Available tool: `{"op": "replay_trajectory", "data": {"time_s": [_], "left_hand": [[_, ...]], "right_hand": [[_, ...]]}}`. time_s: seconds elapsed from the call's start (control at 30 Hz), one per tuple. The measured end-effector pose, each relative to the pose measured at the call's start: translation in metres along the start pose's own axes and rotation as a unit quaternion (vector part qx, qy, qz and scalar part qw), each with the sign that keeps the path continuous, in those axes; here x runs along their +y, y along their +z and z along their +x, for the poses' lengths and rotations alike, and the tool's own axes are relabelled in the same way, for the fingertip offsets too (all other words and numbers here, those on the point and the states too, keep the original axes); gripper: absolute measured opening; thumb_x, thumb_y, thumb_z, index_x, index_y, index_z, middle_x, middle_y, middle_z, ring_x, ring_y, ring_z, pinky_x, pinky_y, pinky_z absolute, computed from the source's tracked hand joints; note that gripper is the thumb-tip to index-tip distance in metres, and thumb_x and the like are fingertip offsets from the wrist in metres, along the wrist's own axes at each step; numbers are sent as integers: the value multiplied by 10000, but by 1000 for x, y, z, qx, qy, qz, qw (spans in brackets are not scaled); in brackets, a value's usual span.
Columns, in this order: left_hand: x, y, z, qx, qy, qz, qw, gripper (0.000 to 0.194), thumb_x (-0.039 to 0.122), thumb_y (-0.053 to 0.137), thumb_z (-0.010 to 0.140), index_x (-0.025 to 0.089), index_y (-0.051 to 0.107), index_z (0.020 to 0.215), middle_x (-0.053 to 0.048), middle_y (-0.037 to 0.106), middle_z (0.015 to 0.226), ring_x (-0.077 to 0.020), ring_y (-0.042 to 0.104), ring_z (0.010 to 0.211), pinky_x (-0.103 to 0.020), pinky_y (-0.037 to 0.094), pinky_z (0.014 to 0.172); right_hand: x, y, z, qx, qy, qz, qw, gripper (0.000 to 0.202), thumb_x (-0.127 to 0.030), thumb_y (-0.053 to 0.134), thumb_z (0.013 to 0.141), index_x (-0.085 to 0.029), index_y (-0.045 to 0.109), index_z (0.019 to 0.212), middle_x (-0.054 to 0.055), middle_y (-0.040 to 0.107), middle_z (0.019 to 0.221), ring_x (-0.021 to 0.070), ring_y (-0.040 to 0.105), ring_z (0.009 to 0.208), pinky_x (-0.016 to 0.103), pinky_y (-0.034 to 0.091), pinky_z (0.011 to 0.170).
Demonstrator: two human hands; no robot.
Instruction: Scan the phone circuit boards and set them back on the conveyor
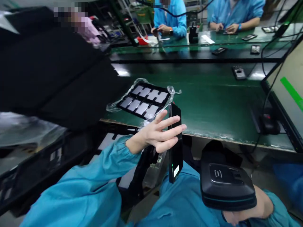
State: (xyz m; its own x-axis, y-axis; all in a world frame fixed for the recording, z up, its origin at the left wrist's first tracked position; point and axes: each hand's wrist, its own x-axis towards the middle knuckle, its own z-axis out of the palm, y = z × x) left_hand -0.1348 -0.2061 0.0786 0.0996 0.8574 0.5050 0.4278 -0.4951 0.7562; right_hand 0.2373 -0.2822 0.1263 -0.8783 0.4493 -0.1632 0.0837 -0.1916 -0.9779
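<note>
A slim black handheld device (176,151) stands nearly on edge in front of my body, with a small green light and a white label near its lower end. My left hand (163,134) grips its upper part, several fingers lying across its face. At the lower right, a bulky black scanner (227,186) is held by my right hand (236,217), whose fingers are mostly hidden beneath it. Beyond my left hand, a black tray (136,111) of flat silver pieces lies in clear plastic wrap on the green bench (203,104).
Another tray with silver pieces (107,141) is below the bench edge. Large black sheets (47,63) fill the left. A black mouse (270,123), cables and a framed panel (290,88) are right. Two people in blue (176,14) work across the bench, near several small devices.
</note>
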Motion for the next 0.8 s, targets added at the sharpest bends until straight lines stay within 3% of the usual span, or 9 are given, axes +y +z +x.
{"op": "replay_trajectory", "data": {"time_s": [0.07,0.13,0.23,0.3,0.37,0.47,0.53,0.67,0.8], "left_hand": [[-2,19,24,-76,-3,-60,995,374,420,767,651,320,534,926,38,663,869,-262,634,1061,-676,278,1119],[2,43,46,-101,-1,-84,991,371,395,777,658,318,547,939,43,671,896,-249,643,1059,-659,290,1123],[18,85,76,-173,58,-76,980,316,346,789,684,317,581,920,41,697,935,-231,669,1046,-578,364,1111],[28,109,92,-256,87,-86,959,256,299,771,715,309,608,912,12,717,1001,-243,661,1090,-545,378,1111],[30,126,99,-284,73,-96,951,236,272,735,749,286,623,957,-37,708,1104,-266,623,1164,-547,350,1128],[22,143,89,-142,-31,-105,984,360,283,694,791,236,574,1127,-104,647,1213,-270,583,1203,-533,366,1110],[16,157,72,-32,-140,-183,973,462,321,680,814,216,498,1225,-122,625,1203,-249,607,1140,-483,448,1027],[22,189,43,-7,-302,-466,832,572,429,735,776,196,495,1240,-99,637,1112,-188,641,963,-336,521,849],[31,192,42,-42,-303,-629,715,646,497,785,713,185,562,1232,-26,613,871,-106,586,710,-237,490,649]], "right_hand": [[1,-14,0,-38,29,93,995,339,-450,581,919,-223,770,751,81,704,626,199,702,656,304,577,718],[12,-20,12,82,25,156,984,240,-415,659,873,-212,762,948,100,747,813,241,723,783,370,582,796],[36,-24,51,323,-39,217,920,550,-420,847,672,-246,683,1167,94,727,1112,307,700,1005,451,579,887],[50,-31,78,409,-81,275,867,635,-403,877,625,-273,651,1204,69,713,1157,323,675,1076,489,580,906],[59,-43,95,434,-110,322,834,589,-390,858,653,-267,648,1190,68,720,1132,331,693,1029,508,606,849],[63,-59,100,440,-140,317,828,456,-401,803,716,-216,679,1114,101,720,1120,332,715,956,484,629,773],[63,-68,95,455,-151,256,840,424,-388,785,738,-213,684,1111,105,705,1168,325,704,993,473,622,800],[59,-76,83,504,-103,30,857,409,-321,837,680,-195,716,1049,92,745,1050,301,698,979,468,587,886],[52,-78,76,516,-52,-96,849,385,-316,874,623,-158,731,944,97,760,924,282,707,851,444,591,855]]}}
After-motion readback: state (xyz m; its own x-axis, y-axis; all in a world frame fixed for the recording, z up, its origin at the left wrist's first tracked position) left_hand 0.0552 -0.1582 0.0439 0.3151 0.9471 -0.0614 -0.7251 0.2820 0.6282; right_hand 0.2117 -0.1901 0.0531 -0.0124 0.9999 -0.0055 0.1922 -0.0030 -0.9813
